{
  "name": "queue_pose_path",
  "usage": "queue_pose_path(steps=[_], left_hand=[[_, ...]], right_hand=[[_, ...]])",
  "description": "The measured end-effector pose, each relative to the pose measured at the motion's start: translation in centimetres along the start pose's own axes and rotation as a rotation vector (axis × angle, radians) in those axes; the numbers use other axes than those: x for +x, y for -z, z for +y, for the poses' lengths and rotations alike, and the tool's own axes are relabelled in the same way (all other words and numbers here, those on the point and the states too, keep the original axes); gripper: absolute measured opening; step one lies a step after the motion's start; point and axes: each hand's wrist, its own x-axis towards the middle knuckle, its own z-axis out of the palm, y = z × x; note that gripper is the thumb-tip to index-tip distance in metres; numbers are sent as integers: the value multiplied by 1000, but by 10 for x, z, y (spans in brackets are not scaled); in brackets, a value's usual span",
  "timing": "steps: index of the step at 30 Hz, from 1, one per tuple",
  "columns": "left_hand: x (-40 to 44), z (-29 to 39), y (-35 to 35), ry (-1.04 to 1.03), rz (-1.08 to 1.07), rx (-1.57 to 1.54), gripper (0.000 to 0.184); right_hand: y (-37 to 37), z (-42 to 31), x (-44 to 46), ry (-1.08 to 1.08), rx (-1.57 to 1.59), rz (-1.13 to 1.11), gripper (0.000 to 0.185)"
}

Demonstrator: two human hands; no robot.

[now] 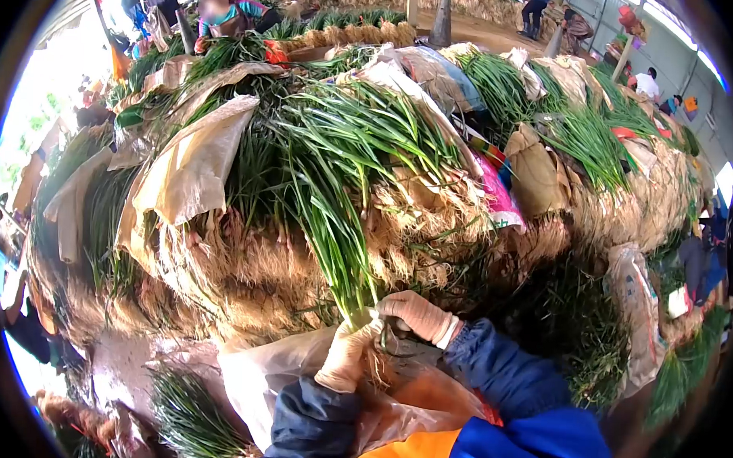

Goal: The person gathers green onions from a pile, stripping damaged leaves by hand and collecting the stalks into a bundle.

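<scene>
A small bunch of long green onions [334, 236] points up and away from me over the pile. My left hand [350, 354], in a pale glove, is wrapped round its lower white stems, with roots hanging below. My right hand [418, 313], also gloved, is closed at the right side of the same stems; its fingertips are pressed together, and what they pinch is too small to make out. Clear plastic sheeting [273, 371] lies over my lap beneath both hands.
A large heap of onions with tan roots [260, 266] fills the middle, partly covered by sacks [195, 170]. Loose green leaves [581, 333] lie at the right, and another bunch [194, 417] at the lower left. A person [228, 18] sits beyond the heap; others are farther back.
</scene>
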Motion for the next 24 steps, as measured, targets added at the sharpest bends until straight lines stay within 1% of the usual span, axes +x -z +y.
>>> queue_pose_path(steps=[2, 3, 4, 6, 8, 9, 10, 11, 12, 13, 14, 16, 18, 20, 21, 22, 23, 24], left_hand=[[1, 4, 5, 45, 24, -3, 17], [2, 4, 10, 51, 26, -4, 17], [2, 2, 16, 62, -1, 11, 17], [3, -3, 21, 82, -35, 24, 18], [-1, -5, 26, 91, -63, -79, 19], [-3, 1, 23, 138, -27, -94, 24], [-8, 12, 17, 204, -70, -82, 31], [-8, 15, 16, 258, -102, -187, 35], [-8, 15, 16, 315, -133, -294, 39], [-7, 13, 19, 328, -140, -275, 47], [-5, 11, 20, 301, -240, -282, 51], [-2, 6, 20, 347, -283, -360, 51], [1, 2, 24, 374, -274, -377, 50], [1, 1, 26, 379, -285, -435, 49], [0, 0, 28, 373, -291, -529, 47], [-2, 3, 21, 351, -201, -479, 44], [-3, 2, 22, 327, -199, -477, 45], [-5, 1, 26, 304, -192, -477, 46]], right_hand=[[-23, 2, -10, 91, 236, 112, 21], [-22, 20, -1, 116, 176, 232, 22], [-17, 25, 1, 110, 182, 241, 22], [4, 23, -3, 346, -180, 618, 19], [38, 14, -21, 311, 109, 560, 26], [69, 33, -28, 293, -614, 636, 27], [87, 42, -37, 157, -1110, 655, 28], [99, 45, -47, 31, -1607, 660, 29], [107, 52, -59, -201, -1857, 652, 29], [103, 44, -66, -169, -1819, 639, 33], [97, 39, -62, -7, -1590, 682, 31], [68, 25, -43, 356, -950, 524, 30], [34, 9, -4, 332, -497, 290, 27], [10, 6, 26, 323, -761, 215, 28], [0, 6, 34, 340, -710, 252, 26], [-9, 9, 39, 356, -661, 283, 24], [-22, -1, 34, 200, -507, 300, 22], [-30, -4, 32, 188, -238, 279, 17]])
